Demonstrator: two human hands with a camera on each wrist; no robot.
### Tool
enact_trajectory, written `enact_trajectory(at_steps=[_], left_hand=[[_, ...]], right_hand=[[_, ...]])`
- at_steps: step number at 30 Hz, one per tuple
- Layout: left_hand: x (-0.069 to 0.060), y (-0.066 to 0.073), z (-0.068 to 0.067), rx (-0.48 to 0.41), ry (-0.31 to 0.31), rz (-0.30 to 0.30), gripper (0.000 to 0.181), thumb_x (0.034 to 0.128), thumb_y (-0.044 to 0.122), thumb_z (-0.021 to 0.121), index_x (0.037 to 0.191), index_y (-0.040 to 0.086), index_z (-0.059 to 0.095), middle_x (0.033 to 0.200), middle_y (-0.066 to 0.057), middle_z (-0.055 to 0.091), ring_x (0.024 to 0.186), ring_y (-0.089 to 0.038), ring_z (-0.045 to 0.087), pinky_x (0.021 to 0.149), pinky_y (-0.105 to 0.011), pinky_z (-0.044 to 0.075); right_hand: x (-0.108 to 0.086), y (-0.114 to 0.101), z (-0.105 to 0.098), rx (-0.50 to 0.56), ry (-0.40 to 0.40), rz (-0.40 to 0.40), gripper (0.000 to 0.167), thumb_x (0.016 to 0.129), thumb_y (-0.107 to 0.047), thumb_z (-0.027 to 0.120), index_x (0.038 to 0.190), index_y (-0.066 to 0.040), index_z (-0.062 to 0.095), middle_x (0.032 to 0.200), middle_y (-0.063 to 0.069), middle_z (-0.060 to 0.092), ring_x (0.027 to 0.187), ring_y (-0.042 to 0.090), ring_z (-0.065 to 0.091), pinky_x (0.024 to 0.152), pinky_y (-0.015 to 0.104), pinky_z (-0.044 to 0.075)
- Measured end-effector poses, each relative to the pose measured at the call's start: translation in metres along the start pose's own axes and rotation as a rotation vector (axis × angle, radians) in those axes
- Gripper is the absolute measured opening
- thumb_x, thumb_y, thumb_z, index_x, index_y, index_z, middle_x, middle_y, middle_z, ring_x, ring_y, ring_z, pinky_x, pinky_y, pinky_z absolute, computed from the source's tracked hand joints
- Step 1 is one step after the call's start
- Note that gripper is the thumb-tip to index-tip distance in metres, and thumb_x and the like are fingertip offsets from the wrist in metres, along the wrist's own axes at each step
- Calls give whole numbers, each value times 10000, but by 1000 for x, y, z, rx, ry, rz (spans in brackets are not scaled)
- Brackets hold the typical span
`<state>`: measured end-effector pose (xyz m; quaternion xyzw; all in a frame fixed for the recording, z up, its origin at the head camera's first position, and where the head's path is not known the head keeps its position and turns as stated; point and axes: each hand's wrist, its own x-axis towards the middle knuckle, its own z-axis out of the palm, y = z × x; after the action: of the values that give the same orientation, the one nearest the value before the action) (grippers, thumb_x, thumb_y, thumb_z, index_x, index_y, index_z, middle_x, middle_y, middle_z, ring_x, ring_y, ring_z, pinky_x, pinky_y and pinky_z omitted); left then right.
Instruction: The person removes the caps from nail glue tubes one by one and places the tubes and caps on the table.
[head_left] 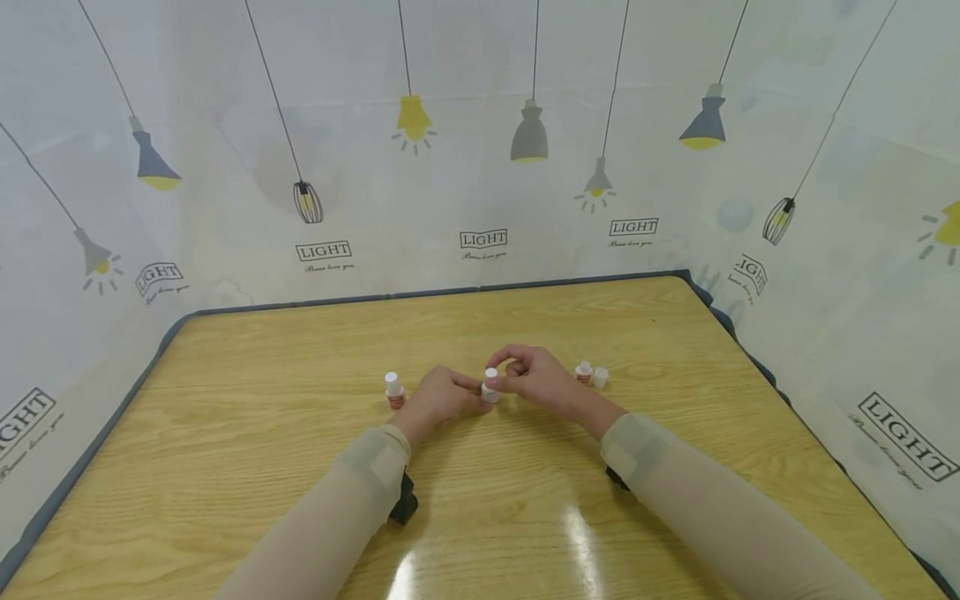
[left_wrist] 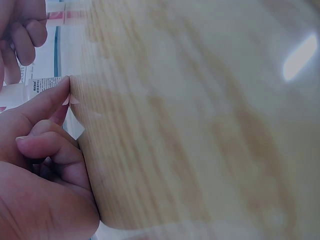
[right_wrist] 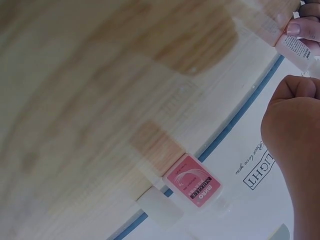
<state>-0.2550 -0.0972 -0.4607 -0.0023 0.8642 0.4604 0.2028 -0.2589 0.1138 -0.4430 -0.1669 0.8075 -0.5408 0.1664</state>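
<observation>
A small white glue bottle [head_left: 491, 393] stands upright on the table between the two hands. My left hand [head_left: 444, 395] pinches its lower body between thumb and fingers, low against the tabletop. From the other side my right hand [head_left: 538, 379] has thumb and finger at the white cap [head_left: 491, 374] on top, pinching it. Printed small text shows on the bottle's label [right_wrist: 296, 48] in the right wrist view. The right fingertips are hidden there behind the hand.
To the right, a nail glue bottle [right_wrist: 192, 181] with a pink label stands beside a loose white cap [right_wrist: 160, 206]. Left of my left hand is another capped bottle [head_left: 394, 393]. The wooden table [head_left: 300, 467] meets a printed wall covering at its back edge.
</observation>
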Motion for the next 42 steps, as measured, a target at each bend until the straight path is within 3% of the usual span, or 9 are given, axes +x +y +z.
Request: enact_trajectory(at_steps=[6, 21, 25, 30, 42], left_hand=[[-1, 1, 0, 12, 1, 0, 353, 878, 296, 893, 1217, 225, 825, 742, 58, 727, 458, -93, 321, 462, -249, 315], [-3, 2, -1, 10, 3, -1, 355, 889, 290, 884, 1230, 214, 819, 839, 43, 765, 465, -85, 329, 475, -240, 320], [-5, 3, -1, 3, 6, 1, 344, 887, 286, 886, 1218, 212, 824, 749, 66, 721, 462, -85, 319, 471, -242, 314], [-6, 4, -1, -12, 9, -6, 336, 886, 276, 885, 1209, 207, 828, 560, 82, 526, 456, -84, 289, 460, -247, 290], [-4, 3, 0, -22, 6, -15, 362, 882, 281, 888, 1231, 213, 819, 518, 84, 459, 448, -81, 288, 453, -249, 294]], right_hand=[[0, 2, 0, -20, -2, -16, 295, 1019, -273, 745, 1267, -118, 710, 647, -50, 424, 535, 122, 304, 518, 248, 307], [1, 4, -1, -47, -13, -38, 325, 1044, -274, 708, 1322, -106, 711, 659, -37, 432, 543, 136, 319, 528, 251, 329], [1, 3, -1, -38, -7, -27, 338, 1029, -275, 730, 1319, -103, 707, 659, -43, 442, 540, 130, 315, 523, 251, 321], [1, 3, -1, -21, -3, -4, 357, 998, -291, 771, 1294, -107, 695, 658, -55, 438, 546, 119, 311, 524, 249, 307], [0, 2, -2, -42, -33, -54, 337, 1064, -217, 670, 1366, -69, 664, 655, -46, 431, 533, 121, 310, 514, 244, 311]])
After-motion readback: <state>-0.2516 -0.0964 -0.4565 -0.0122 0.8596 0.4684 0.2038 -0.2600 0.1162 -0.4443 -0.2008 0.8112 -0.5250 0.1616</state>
